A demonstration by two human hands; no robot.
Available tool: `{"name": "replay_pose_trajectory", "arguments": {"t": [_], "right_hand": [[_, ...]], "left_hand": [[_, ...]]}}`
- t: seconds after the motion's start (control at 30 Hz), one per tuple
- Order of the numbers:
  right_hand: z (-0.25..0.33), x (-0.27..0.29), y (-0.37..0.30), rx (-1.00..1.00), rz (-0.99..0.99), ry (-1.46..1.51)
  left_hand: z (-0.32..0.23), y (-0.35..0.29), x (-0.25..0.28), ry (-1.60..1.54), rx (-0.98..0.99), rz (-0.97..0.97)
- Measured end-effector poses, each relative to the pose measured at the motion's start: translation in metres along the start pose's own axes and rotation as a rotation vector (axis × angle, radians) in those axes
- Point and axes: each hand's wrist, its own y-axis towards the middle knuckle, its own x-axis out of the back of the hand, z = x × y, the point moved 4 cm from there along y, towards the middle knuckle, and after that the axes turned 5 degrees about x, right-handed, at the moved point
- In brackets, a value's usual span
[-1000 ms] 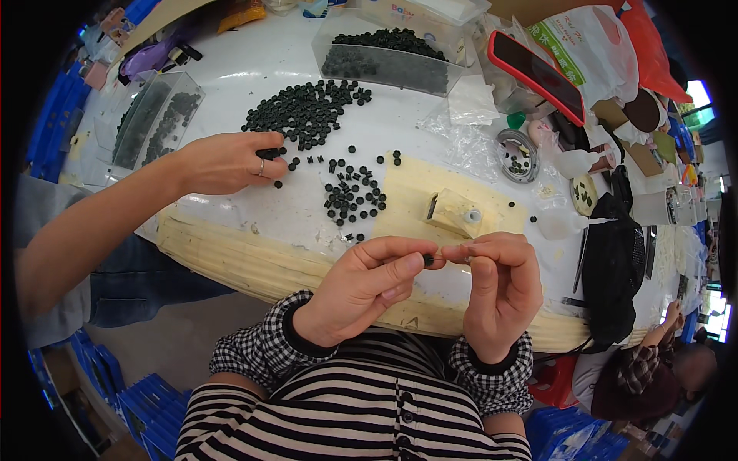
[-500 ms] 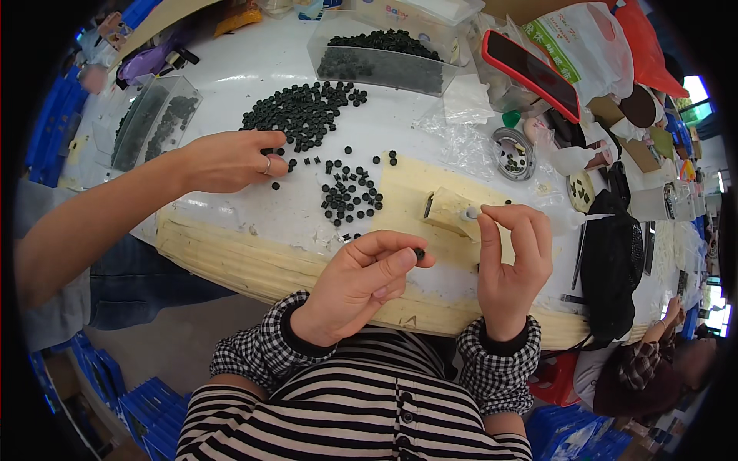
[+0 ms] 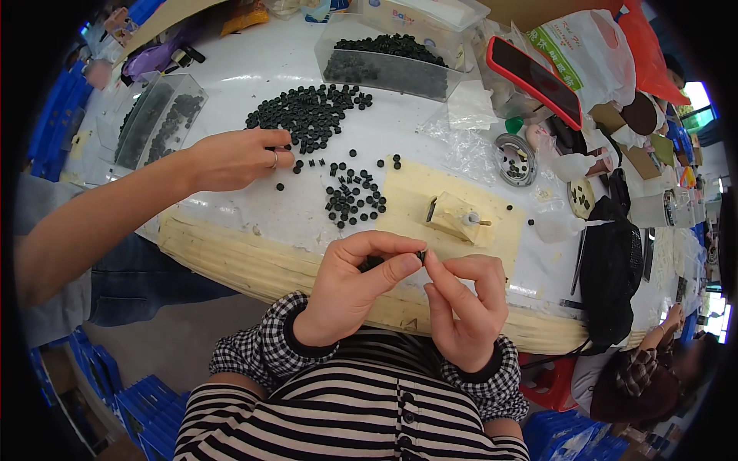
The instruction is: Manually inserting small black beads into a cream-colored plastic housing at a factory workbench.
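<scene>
My left hand (image 3: pixel 350 288) and my right hand (image 3: pixel 465 307) meet fingertip to fingertip over the near table edge, pinching one small black round part (image 3: pixel 420 254) between them. Another dark part shows in my left palm. Just beyond them a small beige block with a metal pin (image 3: pixel 457 217) sits on a yellowish board (image 3: pixel 415 196). A loose cluster of small black parts (image 3: pixel 354 198) lies to the left of that board, and a bigger pile of black parts (image 3: pixel 307 115) lies farther back.
Another person's hand (image 3: pixel 234 159) reaches in from the left and touches the big pile. Clear trays of black parts (image 3: pixel 384 61) (image 3: pixel 154 123) stand at the back. A red-edged phone (image 3: pixel 534 81), a metal ring (image 3: pixel 513 160), bags and a black pouch (image 3: pixel 607 276) crowd the right side.
My right hand has come back from the beige block to my left hand, and both now pinch a black part together. The other person's hand stays at the pile.
</scene>
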Motion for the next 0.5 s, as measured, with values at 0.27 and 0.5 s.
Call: {"name": "replay_pose_trajectory", "arguments": {"t": [0.27, 0.5], "right_hand": [[-0.003, 0.000, -0.003, 0.005, -0.014, 0.008], [-0.004, 0.001, -0.002, -0.012, -0.005, 0.053]], "left_hand": [[-0.012, 0.000, -0.005, 0.379, -0.218, -0.051], [-0.010, 0.000, -0.002, 0.373, -0.232, -0.063]]}}
